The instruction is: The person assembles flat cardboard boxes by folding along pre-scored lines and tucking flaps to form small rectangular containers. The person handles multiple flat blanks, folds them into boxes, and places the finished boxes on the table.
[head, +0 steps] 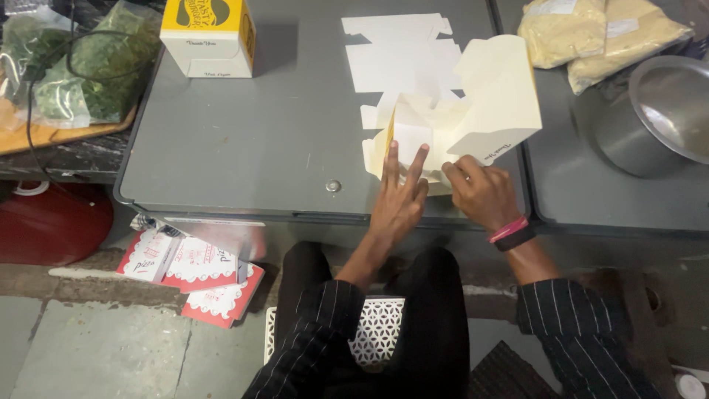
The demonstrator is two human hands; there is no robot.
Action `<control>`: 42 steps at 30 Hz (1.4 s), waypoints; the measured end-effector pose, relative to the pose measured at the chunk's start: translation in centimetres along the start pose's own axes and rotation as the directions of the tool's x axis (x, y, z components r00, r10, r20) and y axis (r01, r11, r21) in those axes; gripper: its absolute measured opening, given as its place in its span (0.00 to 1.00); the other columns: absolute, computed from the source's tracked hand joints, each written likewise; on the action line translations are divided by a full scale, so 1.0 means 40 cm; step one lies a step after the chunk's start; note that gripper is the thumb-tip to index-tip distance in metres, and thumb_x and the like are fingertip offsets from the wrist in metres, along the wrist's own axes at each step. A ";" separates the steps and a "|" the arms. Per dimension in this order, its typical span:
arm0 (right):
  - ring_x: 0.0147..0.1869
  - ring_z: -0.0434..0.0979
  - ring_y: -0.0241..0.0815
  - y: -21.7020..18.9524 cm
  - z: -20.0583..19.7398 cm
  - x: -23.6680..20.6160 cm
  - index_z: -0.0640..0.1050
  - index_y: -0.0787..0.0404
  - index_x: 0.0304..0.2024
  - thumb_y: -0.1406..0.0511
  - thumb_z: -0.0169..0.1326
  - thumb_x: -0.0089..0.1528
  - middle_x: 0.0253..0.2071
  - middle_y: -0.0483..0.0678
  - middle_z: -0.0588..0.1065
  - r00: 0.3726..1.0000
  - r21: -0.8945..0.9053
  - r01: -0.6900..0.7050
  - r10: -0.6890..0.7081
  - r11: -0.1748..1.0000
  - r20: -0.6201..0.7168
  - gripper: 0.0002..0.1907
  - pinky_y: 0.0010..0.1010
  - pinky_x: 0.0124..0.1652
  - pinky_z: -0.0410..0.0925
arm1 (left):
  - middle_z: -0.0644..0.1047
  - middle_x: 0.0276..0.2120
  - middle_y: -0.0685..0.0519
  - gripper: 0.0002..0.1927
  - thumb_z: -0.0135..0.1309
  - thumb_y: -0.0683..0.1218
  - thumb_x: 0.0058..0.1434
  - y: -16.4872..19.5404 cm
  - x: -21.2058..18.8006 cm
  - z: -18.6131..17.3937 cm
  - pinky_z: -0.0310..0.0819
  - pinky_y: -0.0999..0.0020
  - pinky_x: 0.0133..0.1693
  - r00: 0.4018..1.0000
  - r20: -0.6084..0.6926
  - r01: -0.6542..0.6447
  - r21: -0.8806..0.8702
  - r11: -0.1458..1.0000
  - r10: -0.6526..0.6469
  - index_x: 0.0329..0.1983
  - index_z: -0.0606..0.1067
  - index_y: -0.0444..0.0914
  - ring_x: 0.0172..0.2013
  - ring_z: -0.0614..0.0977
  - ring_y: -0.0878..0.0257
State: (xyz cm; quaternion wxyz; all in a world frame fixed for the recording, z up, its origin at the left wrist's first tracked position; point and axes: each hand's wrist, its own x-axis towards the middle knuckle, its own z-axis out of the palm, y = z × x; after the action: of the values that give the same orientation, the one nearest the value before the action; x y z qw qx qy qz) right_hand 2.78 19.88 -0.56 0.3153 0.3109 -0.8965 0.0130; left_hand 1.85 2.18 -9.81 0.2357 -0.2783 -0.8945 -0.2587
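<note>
Hands [399,199] between flat blanks [402,55], steel pot [657,111]

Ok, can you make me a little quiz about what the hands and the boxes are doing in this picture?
1. True or false: the finished yellow-topped box stands at the far left of the grey table.
2. Which hand presses two spread fingers on the half-folded cream box: A) left hand, B) right hand?
3. What lies flat on the table behind the half-folded box?

Key:
1. True.
2. A; the right hand grips the box's near edge.
3. A stack of flat white box blanks.
</note>
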 end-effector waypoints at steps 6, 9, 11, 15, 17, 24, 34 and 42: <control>0.25 0.76 0.43 -0.008 0.022 0.007 0.81 0.58 0.40 0.73 0.59 0.58 0.32 0.44 0.73 0.999 0.031 -0.036 0.036 0.999 -0.012 0.09 0.34 0.26 0.69 | 0.50 0.77 0.53 0.10 0.49 0.42 0.70 -0.006 0.003 -0.005 0.46 0.29 0.72 0.991 -0.106 -0.089 -0.018 0.996 0.087 0.38 0.78 0.32 0.75 0.44 0.28; 0.25 0.75 0.43 -0.013 0.029 0.014 0.81 0.58 0.40 0.74 0.58 0.59 0.32 0.44 0.72 0.998 0.079 -0.060 0.060 0.995 0.000 0.09 0.34 0.26 0.69 | 0.51 0.76 0.55 0.10 0.48 0.41 0.68 -0.008 0.007 -0.005 0.46 0.28 0.72 0.999 -0.034 -0.043 -0.070 0.997 0.041 0.34 0.78 0.33 0.74 0.45 0.28; 0.25 0.76 0.44 -0.015 0.029 0.017 0.81 0.57 0.40 0.74 0.57 0.60 0.31 0.44 0.72 0.997 0.097 -0.077 0.077 0.992 0.012 0.08 0.34 0.26 0.69 | 0.50 0.77 0.55 0.10 0.48 0.42 0.70 -0.012 0.012 -0.005 0.46 0.26 0.72 0.994 -0.101 -0.050 -0.066 0.997 0.043 0.39 0.78 0.32 0.75 0.45 0.29; 0.26 0.76 0.46 -0.020 0.023 0.023 0.81 0.56 0.38 0.74 0.56 0.60 0.30 0.45 0.71 0.993 0.105 -0.115 0.114 0.988 0.020 0.08 0.36 0.26 0.69 | 0.50 0.77 0.56 0.09 0.50 0.43 0.69 -0.018 0.023 -0.009 0.47 0.23 0.71 0.992 -0.107 -0.073 -0.020 0.997 0.071 0.37 0.78 0.33 0.76 0.44 0.33; 0.27 0.77 0.47 -0.025 0.020 0.030 0.80 0.56 0.38 0.74 0.56 0.60 0.30 0.46 0.71 0.992 0.109 -0.123 0.121 0.986 0.025 0.08 0.37 0.27 0.70 | 0.50 0.77 0.57 0.08 0.50 0.42 0.69 -0.017 0.026 -0.011 0.47 0.22 0.70 0.991 -0.103 -0.089 0.017 0.996 0.090 0.39 0.79 0.34 0.77 0.44 0.37; 0.31 0.79 0.49 -0.016 -0.014 0.065 0.81 0.57 0.37 0.72 0.57 0.58 0.34 0.47 0.74 0.988 0.167 -0.070 0.045 0.983 0.151 0.07 0.38 0.32 0.73 | 0.51 0.77 0.56 0.07 0.53 0.43 0.67 -0.019 0.028 -0.011 0.48 0.22 0.70 0.988 -0.147 -0.056 0.000 0.998 0.056 0.40 0.80 0.37 0.77 0.45 0.40; 0.47 0.83 0.47 0.020 -0.061 -0.004 0.83 0.58 0.45 0.72 0.56 0.62 0.45 0.48 0.81 0.995 0.179 0.053 -0.068 0.982 0.076 0.10 0.39 0.45 0.74 | 0.52 0.74 0.38 0.31 0.61 0.57 0.63 -0.068 -0.008 -0.050 0.53 0.36 0.71 0.930 -0.358 -0.001 -0.230 0.973 -0.084 0.67 0.69 0.44 0.74 0.54 0.35; 0.48 0.79 0.48 -0.077 -0.053 -0.136 0.72 0.62 0.40 0.58 0.73 0.58 0.43 0.50 0.76 0.792 0.404 -0.392 0.527 0.826 -0.309 0.23 0.36 0.48 0.71 | 0.55 0.73 0.31 0.43 0.54 0.64 0.66 -0.150 0.153 -0.063 0.52 0.35 0.69 0.963 -0.074 0.198 -0.460 0.866 -0.260 0.77 0.55 0.41 0.73 0.56 0.31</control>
State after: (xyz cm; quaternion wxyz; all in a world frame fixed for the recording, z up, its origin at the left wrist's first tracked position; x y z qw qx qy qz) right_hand 8.98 20.85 -2.51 0.4273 0.1174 -0.8450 0.2995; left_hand -5.66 -1.27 -6.42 0.1921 -0.1989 -0.8196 -0.5018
